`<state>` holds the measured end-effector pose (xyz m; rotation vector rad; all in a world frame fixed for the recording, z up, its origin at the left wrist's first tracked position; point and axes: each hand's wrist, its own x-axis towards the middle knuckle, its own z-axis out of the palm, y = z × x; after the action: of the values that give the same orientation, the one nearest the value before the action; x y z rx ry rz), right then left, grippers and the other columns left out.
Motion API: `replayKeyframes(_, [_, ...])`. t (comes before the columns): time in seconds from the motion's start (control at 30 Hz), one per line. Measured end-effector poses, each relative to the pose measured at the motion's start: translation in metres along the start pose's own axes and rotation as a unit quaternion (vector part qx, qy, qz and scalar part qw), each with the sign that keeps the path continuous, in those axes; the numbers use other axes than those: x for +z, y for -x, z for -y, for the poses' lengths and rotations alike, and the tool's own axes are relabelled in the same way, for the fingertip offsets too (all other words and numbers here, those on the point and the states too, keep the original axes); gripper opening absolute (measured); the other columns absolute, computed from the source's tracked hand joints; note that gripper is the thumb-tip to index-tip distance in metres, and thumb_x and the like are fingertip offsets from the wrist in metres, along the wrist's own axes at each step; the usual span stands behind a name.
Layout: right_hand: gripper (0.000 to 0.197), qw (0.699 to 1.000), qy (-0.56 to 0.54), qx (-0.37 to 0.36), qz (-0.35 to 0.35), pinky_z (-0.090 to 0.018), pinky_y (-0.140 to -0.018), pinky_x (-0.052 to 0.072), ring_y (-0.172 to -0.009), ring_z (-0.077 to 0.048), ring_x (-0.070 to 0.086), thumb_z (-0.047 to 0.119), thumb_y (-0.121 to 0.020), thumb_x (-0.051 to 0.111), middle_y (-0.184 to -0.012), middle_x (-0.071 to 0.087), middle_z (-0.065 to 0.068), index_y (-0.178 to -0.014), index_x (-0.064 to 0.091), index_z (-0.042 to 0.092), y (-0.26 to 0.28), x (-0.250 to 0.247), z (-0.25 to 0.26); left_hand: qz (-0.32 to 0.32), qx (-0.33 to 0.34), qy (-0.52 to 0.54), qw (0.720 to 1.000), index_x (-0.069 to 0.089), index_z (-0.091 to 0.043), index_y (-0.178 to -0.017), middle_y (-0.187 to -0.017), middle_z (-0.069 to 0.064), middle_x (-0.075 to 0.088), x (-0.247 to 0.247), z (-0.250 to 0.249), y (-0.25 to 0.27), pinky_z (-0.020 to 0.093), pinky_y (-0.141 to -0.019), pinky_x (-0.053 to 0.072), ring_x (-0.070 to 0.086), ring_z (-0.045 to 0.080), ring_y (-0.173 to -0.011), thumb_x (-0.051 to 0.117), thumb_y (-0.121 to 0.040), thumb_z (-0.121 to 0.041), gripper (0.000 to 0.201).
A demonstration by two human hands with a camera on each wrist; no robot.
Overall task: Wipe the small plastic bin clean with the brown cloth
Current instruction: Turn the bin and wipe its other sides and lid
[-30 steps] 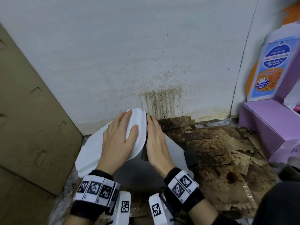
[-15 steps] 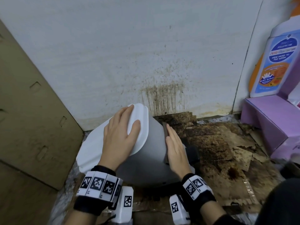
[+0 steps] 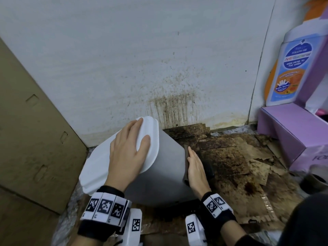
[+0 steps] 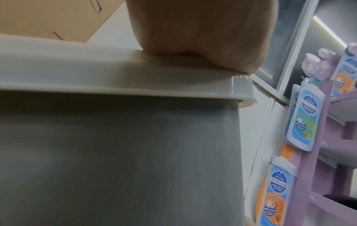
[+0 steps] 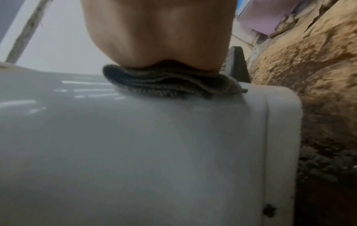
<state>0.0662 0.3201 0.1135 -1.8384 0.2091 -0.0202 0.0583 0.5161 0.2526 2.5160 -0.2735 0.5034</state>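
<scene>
The small plastic bin stands tilted on the stained cardboard floor near the wall. On its white lid, the left hand rests flat with straight fingers, steadying it. On the bin's right side, the right hand presses the brown cloth with straight fingers. A hard push could probably slide the tilted bin out from under the left hand.
</scene>
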Motion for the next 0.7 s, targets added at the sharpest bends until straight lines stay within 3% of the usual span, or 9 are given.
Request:
replayKeyframes(0.2, [0.052,0.994,-0.026,-0.097,0.041,-0.035,-0.130,0.004,-0.156,0.000,0.001,0.029,-0.112,0.018,-0.172,0.007,0.015,-0.163,0.014,0.037,0.015,0.019,0.061,-0.001,-0.003,-0.002,1.000,0.038,-0.035,-0.154,-0.157,-0.013,0.039,0.001,-0.002,-0.001,0.043,-0.116,0.028,0.034,0.013,-0.143,0.030,-0.095,-0.054,0.062])
replayKeyframes(0.33, [0.052,0.980,-0.024,-0.175,0.089,-0.028,-0.128,0.002,-0.154,0.006,-0.004,0.028,-0.113,0.017,-0.170,0.005,0.021,-0.164,0.011,0.035,0.022,0.022,0.097,-0.002,-0.002,0.004,1.000,0.038,-0.035,-0.153,-0.156,-0.012,0.039,0.001,-0.001,0.000,0.044,-0.116,0.029,0.035,0.012,-0.143,0.031,-0.096,-0.054,0.061])
replayKeyframes(0.47, [0.052,0.968,0.016,-0.248,0.035,-0.032,-0.129,0.008,-0.156,0.002,0.005,0.033,-0.112,0.019,-0.170,0.014,0.020,-0.164,0.017,0.032,0.021,0.025,0.077,-0.003,-0.005,0.011,1.000,0.038,-0.035,-0.153,-0.156,-0.014,0.039,-0.001,0.000,0.001,0.043,-0.116,0.028,0.035,0.011,-0.143,0.033,-0.096,-0.053,0.060])
replayKeyframes(0.53, [0.053,0.970,0.017,-0.242,0.008,-0.034,-0.129,0.013,-0.156,0.001,0.011,0.036,-0.110,0.020,-0.169,0.020,0.019,-0.162,0.024,0.032,0.018,0.023,0.054,-0.003,-0.005,0.015,1.000,0.038,-0.036,-0.153,-0.156,-0.015,0.038,-0.002,0.001,0.002,0.042,-0.116,0.028,0.034,0.010,-0.143,0.034,-0.097,-0.052,0.058])
replayKeyframes(0.7, [0.056,0.992,0.009,-0.123,-0.017,-0.039,-0.128,0.017,-0.153,0.004,0.018,0.038,-0.104,0.020,-0.166,0.027,0.020,-0.160,0.030,0.034,0.011,0.009,-0.001,-0.006,-0.017,0.032,0.999,0.038,-0.038,-0.152,-0.156,-0.017,0.038,-0.007,0.010,0.001,0.046,-0.117,0.028,0.034,0.010,-0.143,0.035,-0.098,-0.052,0.056])
